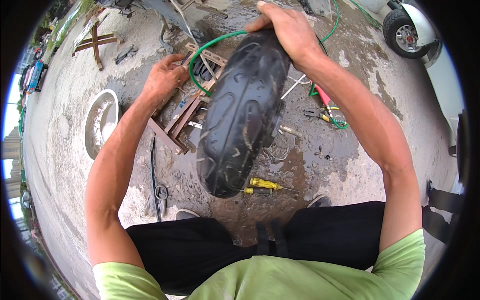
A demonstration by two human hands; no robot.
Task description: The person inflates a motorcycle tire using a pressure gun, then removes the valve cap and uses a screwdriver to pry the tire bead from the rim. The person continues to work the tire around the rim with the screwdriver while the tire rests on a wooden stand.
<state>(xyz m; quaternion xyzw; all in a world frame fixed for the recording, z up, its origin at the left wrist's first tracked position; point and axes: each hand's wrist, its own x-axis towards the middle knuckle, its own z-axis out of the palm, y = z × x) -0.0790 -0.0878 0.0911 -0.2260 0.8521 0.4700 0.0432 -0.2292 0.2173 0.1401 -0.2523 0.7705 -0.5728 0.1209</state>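
Note:
A black motorcycle tyre (240,115) stands on edge over wet concrete, tread facing me. My right hand (285,27) grips its top edge and holds it upright. My left hand (165,80) reaches to the far left side of the tyre, its fingers curled at a rusty metal frame (180,120) and a green hose (202,55) that loops behind the tyre. Whether the left hand holds anything is hidden. Two yellow-handled screwdrivers (262,186) lie on the ground just below the tyre.
A round metal basin (100,122) sits at the left. Pliers and a red-handled tool (322,107) lie right of the tyre. A vehicle wheel (402,32) stands at the top right. A wooden cross stand (95,42) is top left. My shoes (187,214) are below.

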